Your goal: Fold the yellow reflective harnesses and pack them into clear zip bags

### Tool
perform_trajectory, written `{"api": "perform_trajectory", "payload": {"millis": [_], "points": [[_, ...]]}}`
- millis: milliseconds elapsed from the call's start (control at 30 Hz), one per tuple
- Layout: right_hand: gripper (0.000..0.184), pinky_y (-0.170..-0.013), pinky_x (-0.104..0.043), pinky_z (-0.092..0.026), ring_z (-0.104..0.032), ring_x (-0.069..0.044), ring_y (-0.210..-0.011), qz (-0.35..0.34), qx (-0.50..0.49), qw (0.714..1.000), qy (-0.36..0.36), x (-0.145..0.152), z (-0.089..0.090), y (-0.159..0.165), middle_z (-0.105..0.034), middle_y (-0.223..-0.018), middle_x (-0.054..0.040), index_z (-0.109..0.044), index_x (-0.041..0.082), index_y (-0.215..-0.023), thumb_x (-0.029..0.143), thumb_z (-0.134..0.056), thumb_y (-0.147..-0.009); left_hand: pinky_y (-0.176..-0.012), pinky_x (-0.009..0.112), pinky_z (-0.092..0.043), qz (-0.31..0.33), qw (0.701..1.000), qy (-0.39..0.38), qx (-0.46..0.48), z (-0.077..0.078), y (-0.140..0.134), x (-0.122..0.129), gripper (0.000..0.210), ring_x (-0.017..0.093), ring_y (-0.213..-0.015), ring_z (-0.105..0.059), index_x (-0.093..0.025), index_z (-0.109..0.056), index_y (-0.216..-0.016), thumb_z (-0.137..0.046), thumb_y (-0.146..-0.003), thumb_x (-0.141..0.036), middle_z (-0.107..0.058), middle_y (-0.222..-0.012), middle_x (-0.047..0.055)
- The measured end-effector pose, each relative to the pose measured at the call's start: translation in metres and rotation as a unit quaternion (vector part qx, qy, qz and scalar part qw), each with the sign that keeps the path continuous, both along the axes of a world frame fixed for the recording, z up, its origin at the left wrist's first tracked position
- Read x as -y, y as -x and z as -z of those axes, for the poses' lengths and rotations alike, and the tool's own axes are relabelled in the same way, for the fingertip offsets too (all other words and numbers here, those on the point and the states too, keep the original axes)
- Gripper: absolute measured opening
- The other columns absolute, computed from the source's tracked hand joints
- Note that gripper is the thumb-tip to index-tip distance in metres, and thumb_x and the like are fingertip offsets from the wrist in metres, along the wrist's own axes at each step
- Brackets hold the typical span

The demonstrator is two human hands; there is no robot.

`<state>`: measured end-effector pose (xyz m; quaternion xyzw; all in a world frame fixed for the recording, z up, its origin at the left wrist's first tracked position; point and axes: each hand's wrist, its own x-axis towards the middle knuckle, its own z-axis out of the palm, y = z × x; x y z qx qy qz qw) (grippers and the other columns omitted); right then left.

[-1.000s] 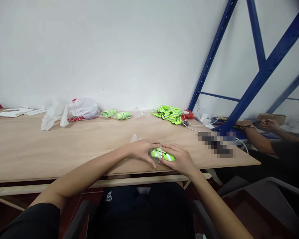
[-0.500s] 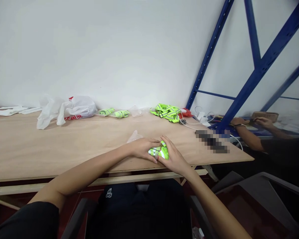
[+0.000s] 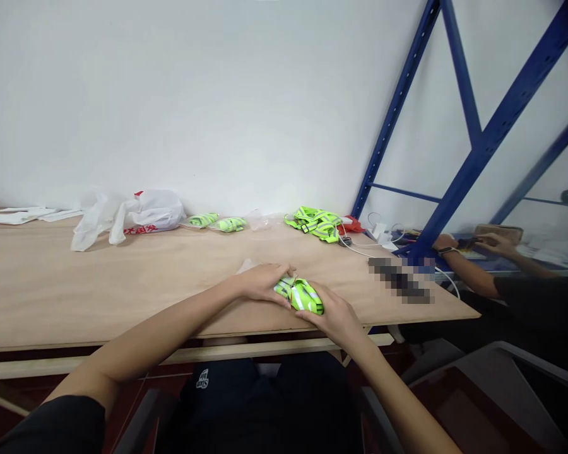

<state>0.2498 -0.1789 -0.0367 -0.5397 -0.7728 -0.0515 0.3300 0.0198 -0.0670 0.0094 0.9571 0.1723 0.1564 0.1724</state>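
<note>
I am looking down at a pale wooden counter (image 3: 123, 284) that is running along a white wall (image 3: 218, 94), with a blue metal frame (image 3: 483, 145) rising at the right. Along the wall, flat white sheets (image 3: 19, 215), a white plastic bag (image 3: 163, 208), two green packets (image 3: 203, 219), clear plastic (image 3: 260, 219) and loose yellow-green straps (image 3: 315, 221) are lying in a row. At the far right, beyond the counter, another person's arm (image 3: 473, 271) is reaching among things. The front edge is running just below my hands, so I am having little depth there; bare wood is stretching wide to the left, and a blurred-out dark item (image 3: 400, 280) is taking up the right corner. Near the front edge, my left hand (image 3: 265, 282) is keeping its grip closed around the left end of a yellow-green bundle (image 3: 307, 297), while my right hand (image 3: 334, 312) is gripping the right end. Compared with half a second ago, the bundle is lying longer and showing more of itself, and my right fingers are no longer pointing up over it.
</note>
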Motion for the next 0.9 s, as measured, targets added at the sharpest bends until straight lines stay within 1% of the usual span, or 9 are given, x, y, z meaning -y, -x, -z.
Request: {"api": "perform_trajectory", "payload": {"millis": [100,233,300,367,467,567,733,800,900], "points": [[0.062,-0.094,-0.041,-0.057,-0.064,-0.030,-0.119,-0.029,-0.011,1.000,0.004,0.001,-0.004,0.001,-0.064,-0.134,-0.0107,-0.051,0.025,-0.139,0.043,-0.071,-0.083,-0.098,0.037,-0.044,-0.010,0.999,-0.042,0.020,-0.003,0.002,-0.005,0.074,0.031,-0.120,-0.058,-0.019,-0.050,-0.128,-0.070,-0.076,-0.069,-0.058,-0.134,0.016],[0.042,-0.097,-0.039,-0.056,-0.066,-0.027,-0.114,-0.039,-0.052,0.998,-0.022,-0.003,-0.005,0.000,-0.068,-0.125,-0.0108,-0.059,0.022,-0.130,0.034,-0.062,-0.090,-0.091,0.036,-0.045,-0.031,0.996,-0.083,0.013,-0.008,0.001,-0.002,0.063,0.028,-0.106,-0.062,-0.019,-0.055,-0.118,-0.062,-0.082,-0.070,-0.066,-0.116,0.012],[0.036,-0.096,-0.039,-0.056,-0.069,-0.027,-0.109,-0.045,-0.066,0.996,-0.032,-0.006,-0.003,-0.002,-0.071,-0.119,-0.0111,-0.064,0.020,-0.124,0.033,-0.061,-0.090,-0.096,0.038,-0.043,-0.017,0.992,-0.123,-0.007,-0.009,-0.001,0.002,0.061,0.029,-0.108,-0.061,-0.019,-0.057,-0.116,-0.064,-0.082,-0.069,-0.067,-0.118,0.012],[0.032,-0.095,-0.040,-0.056,-0.070,-0.028,-0.106,-0.046,-0.075,0.995,-0.039,-0.010,-0.003,-0.004,-0.073,-0.115,-0.0112,-0.067,0.019,-0.118,0.033,-0.061,-0.090,-0.101,0.041,-0.040,-0.014,0.986,-0.162,-0.028,-0.010,-0.002,0.004,0.062,0.031,-0.114,-0.060,-0.019,-0.057,-0.122,-0.070,-0.080,-0.063,-0.064,-0.126,0.013],[0.029,-0.093,-0.041,-0.057,-0.071,-0.029,-0.101,-0.043,-0.091,0.994,-0.043,-0.013,-0.004,-0.005,-0.075,-0.110,-0.0112,-0.070,0.020,-0.113,0.034,-0.063,-0.089,-0.105,0.044,-0.038,-0.033,0.981,-0.184,-0.055,-0.007,-0.004,0.004,0.055,0.030,-0.120,-0.058,-0.020,-0.050,-0.137,-0.067,-0.089,-0.041,-0.059,-0.138,0.014],[0.029,-0.090,-0.040,-0.057,-0.071,-0.028,-0.099,-0.038,-0.125,0.990,-0.044,-0.013,-0.008,-0.006,-0.075,-0.109,-0.0116,-0.070,0.019,-0.112,0.036,-0.062,-0.090,-0.107,0.045,-0.037,-0.026,0.985,-0.159,-0.054,-0.005,-0.006,0.003,0.052,0.028,-0.120,-0.060,-0.021,-0.045,-0.144,-0.058,-0.095,-0.031,-0.061,-0.137,0.014],[0.037,-0.091,-0.037,-0.055,-0.069,-0.026,-0.103,-0.034,-0.186,0.980,-0.056,-0.007,-0.016,-0.008,-0.072,-0.115,-0.0115,-0.063,0.018,-0.122,0.038,-0.062,-0.091,-0.102,0.032,-0.043,0.049,0.997,-0.031,0.048,-0.012,-0.010,0.010,0.059,0.025,-0.125,-0.057,-0.024,-0.037,-0.151,-0.058,-0.096,-0.031,-0.056,-0.143,0.011],[0.038,-0.090,-0.036,-0.055,-0.069,-0.025,-0.103,-0.028,-0.195,0.978,-0.068,-0.004,-0.020,-0.010,-0.071,-0.116,-0.0113,-0.060,0.018,-0.124,0.038,-0.061,-0.091,-0.102,0.029,-0.042,0.078,0.994,0.023,0.078,-0.018,-0.014,0.015,0.059,0.023,-0.124,-0.058,-0.023,-0.041,-0.149,-0.061,-0.094,-0.031,-0.057,-0.142,0.010],[0.033,-0.090,-0.034,-0.054,-0.068,-0.025,-0.105,-0.017,-0.187,0.979,-0.081,0.002,-0.028,-0.013,-0.071,-0.116,-0.0108,-0.060,0.020,-0.121,0.037,-0.058,-0.093,-0.094,0.026,-0.045,0.091,0.989,0.085,0.075,-0.025,-0.021,0.021,0.056,0.023,-0.109,-0.064,-0.018,-0.056,-0.138,-0.072,-0.087,-0.036,-0.068,-0.128,0.007]]}}
